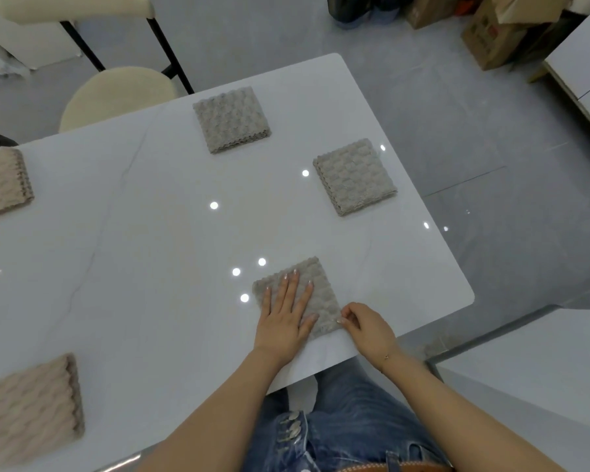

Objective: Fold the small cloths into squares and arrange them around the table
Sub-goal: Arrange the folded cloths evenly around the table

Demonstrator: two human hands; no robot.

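A folded grey cloth lies near the table's front right edge. My left hand presses flat on it with straight fingers. My right hand pinches the cloth's near right corner. Two more folded grey cloths lie on the white table: one at the far side, one at the right end. Two folded beige cloths lie at the left, one far and one near.
A cream stool and a chair stand beyond the table's far edge. Cardboard boxes sit on the floor at the back right. Another white surface is close on my right.
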